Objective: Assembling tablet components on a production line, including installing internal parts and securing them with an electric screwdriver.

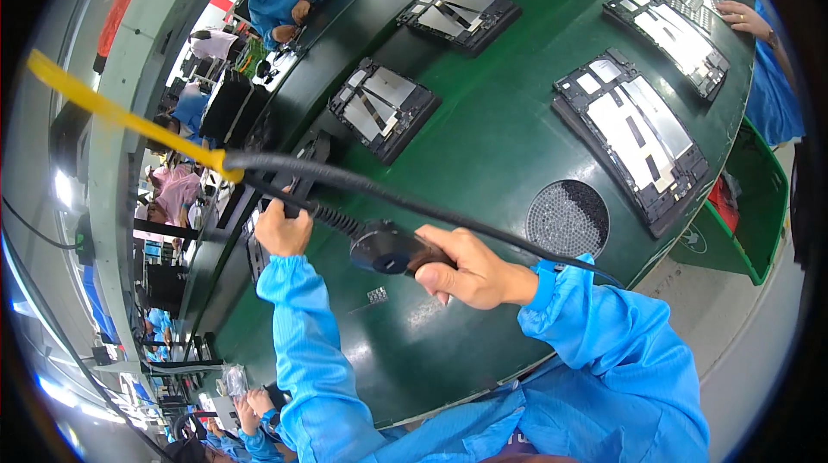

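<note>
My right hand [470, 266] is wrapped round a black electric screwdriver [384, 249], whose ribbed cord end faces me; its tip is hidden. A thick dark cable [362, 182] crosses above both hands, tied to a yellow strap [129, 113]. My left hand [285, 228] is at the left side of the green bench, fingers bent and drawn together beside a dark device [255, 254] that is mostly hidden. What those fingers grip does not show. A round dish [552, 226] with a dotted surface lies right of my right hand.
Opened tablets [379, 109], [457, 16], [634, 131], [671, 36] lie on the green bench [492, 109]. A small dotted sheet [378, 295] is in front of me. A green bin [759, 230] stands at the right edge. Co-workers' hands [746, 20], [250, 411] are at far right and lower left.
</note>
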The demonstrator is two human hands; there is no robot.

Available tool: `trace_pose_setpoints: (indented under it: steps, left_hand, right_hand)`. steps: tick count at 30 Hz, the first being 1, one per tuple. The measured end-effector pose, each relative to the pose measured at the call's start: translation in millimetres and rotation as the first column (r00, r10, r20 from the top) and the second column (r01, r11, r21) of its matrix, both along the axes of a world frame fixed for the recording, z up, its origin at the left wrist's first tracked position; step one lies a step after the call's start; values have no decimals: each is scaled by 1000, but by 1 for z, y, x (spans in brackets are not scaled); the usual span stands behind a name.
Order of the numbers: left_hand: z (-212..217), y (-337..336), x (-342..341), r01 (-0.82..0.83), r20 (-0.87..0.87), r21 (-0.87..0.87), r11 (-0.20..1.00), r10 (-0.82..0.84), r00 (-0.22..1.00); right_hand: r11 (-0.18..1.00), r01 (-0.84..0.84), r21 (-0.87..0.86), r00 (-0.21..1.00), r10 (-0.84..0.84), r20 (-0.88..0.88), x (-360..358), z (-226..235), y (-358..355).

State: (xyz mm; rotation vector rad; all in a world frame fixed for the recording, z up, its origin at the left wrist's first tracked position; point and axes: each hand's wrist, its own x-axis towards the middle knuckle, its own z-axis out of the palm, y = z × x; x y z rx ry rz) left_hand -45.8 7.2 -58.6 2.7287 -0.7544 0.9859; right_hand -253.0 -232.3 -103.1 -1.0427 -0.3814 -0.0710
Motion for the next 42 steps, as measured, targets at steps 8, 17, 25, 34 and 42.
trace_pose_setpoints:
  steps: [8, 17, 25, 34, 42]
  left_hand:
    - [17, -15, -142, 290, 209, -62, 955, -271, 939]
    - [-45, -37, -254, 592, -294, -56, 804, -579, 760]
    - [-58, 17, -206, 327, -299, -190, 926, -372, 879]
    - [-48, 50, -138, -70, -821, -161, 984, -94, 564]
    - [-45, 47, -129, -314, -894, -444, 839, -436, 100]
  right_hand:
    - [981, 192, 16, 981, -192, 3, -2, 15, -24]
    - [891, 451, -38, 892, -450, 38, 1, 23, -43]
    - [920, 384, -74, 923, -380, 60, 3, 18, -33]
    - [908, 408, -94, 913, -406, 40, -2, 18, -30]
    - [932, 350, -90, 923, -327, 202, -6, 18, -45]
